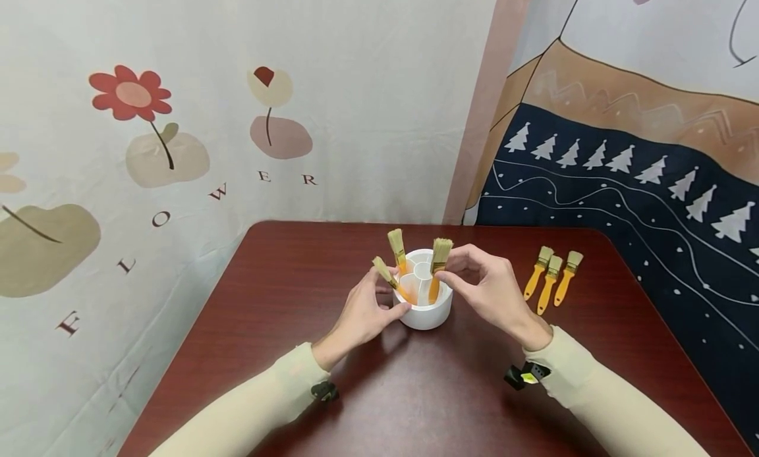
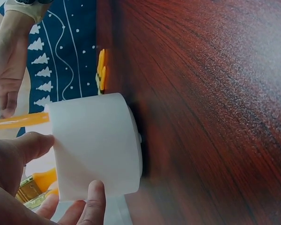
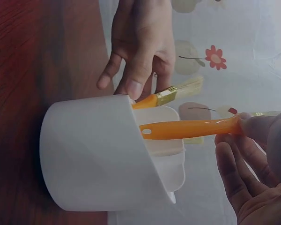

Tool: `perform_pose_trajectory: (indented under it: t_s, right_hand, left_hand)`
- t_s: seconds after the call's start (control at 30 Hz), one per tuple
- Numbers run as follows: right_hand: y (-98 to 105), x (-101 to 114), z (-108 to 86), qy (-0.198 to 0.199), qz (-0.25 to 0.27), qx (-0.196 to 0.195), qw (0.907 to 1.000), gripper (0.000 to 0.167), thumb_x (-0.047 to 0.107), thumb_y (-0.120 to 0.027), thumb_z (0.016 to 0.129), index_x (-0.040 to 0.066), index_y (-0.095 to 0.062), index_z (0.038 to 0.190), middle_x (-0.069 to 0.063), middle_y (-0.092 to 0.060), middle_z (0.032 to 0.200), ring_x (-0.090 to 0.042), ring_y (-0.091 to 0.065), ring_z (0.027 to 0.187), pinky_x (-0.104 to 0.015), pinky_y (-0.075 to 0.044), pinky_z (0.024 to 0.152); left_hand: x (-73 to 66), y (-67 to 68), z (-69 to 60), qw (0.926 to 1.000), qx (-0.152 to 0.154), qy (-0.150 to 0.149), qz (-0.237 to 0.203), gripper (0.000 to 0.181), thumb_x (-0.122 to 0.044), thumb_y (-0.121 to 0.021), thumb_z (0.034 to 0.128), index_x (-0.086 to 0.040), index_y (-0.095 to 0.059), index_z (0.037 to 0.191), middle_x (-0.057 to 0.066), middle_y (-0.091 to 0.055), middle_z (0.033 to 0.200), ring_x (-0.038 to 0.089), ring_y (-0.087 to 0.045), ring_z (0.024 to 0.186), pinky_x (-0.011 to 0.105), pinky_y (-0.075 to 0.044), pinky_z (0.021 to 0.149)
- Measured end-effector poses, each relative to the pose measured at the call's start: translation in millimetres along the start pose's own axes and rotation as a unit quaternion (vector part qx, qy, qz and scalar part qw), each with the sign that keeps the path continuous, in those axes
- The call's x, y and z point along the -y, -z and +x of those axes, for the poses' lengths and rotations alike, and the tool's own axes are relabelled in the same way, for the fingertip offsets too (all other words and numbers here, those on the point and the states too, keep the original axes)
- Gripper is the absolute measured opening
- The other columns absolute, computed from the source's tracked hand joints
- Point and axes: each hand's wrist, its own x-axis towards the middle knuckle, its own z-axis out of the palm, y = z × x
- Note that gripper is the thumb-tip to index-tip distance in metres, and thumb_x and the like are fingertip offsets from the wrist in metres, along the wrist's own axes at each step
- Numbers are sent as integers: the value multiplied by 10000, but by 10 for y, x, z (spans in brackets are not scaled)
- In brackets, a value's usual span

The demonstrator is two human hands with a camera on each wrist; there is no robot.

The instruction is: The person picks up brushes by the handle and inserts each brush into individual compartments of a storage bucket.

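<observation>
A white round desk organizer (image 1: 425,317) with several compartments stands on the table. My left hand (image 1: 363,313) holds its left side, with the thumb at the rim and fingertips against the wall in the left wrist view. My right hand (image 1: 497,291) pinches a paintbrush (image 3: 192,129) with an orange handle and pale bristles. That brush is bristles up, its handle end at the organizer's opening in the right wrist view. Two more paintbrushes lean in the left compartments: one brush (image 1: 397,245) at the back, another brush (image 1: 384,271) tilted left near my left hand.
Three more orange-handled brushes (image 1: 550,279) lie on the dark red table (image 1: 284,286), to the right of my right hand. Behind the table hang a flower-printed pale cloth (image 1: 379,101) and a dark blue cloth with trees (image 1: 593,180).
</observation>
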Motion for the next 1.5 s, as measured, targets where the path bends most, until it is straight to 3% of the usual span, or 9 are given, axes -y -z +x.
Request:
perform_pose_trajectory:
  t_s: [0.27, 0.73, 1.13, 1.33, 1.5]
  right_hand:
    - [-47, -16, -23, 167, -39, 269, 9995, 296, 39, -964, 949, 175, -822, 1170, 14, -885, 1106, -92, -827, 915, -234, -697, 857]
    - [-109, -120, -96, 931, -576, 505, 9927, 349, -9, -987, 902, 196, -864, 1155, 66, -854, 1090, -112, -775, 967, -383, -713, 882]
    - [-181, -180, -136, 1430, -722, 599, 9853, 349, -32, -997, 875, 180, -846, 1107, 39, -826, 1033, -137, -750, 914, -192, -635, 847]
    - [-230, -214, -162, 1707, -903, 615, 9792, 354, -18, -1015, 855, 185, -864, 1103, 57, -847, 1049, -138, -735, 914, -312, -616, 809]
    - [-256, -228, -174, 1863, -975, 616, 9757, 350, 1, -1019, 855, 186, -883, 1119, 54, -868, 1092, -127, -742, 935, -341, -576, 823]
  left_hand:
    - [-24, 8, -6, 9999, 27, -13, -151, 677, -109, -968, 937, -89, -621, 1519, 251, -739, 1459, 466, -806, 1288, 575, -723, 974]
    - [-17, 6, 2, 9999, 31, -37, -104, 674, -114, -973, 939, -96, -628, 1518, 241, -762, 1411, 467, -801, 1296, 520, -736, 941]
    - [-8, -6, 2, 9999, -10, -60, -160, 685, -99, -980, 926, -98, -629, 1514, 231, -764, 1413, 453, -815, 1272, 521, -737, 938]
    - [-12, -6, -10, 9997, -4, -22, -225, 675, -93, -974, 929, -102, -631, 1510, 233, -772, 1395, 454, -813, 1277, 531, -735, 946]
    - [-11, -6, -17, 9998, -2, -15, -210, 673, -98, -971, 936, -107, -629, 1515, 232, -764, 1418, 460, -807, 1287, 522, -736, 941]
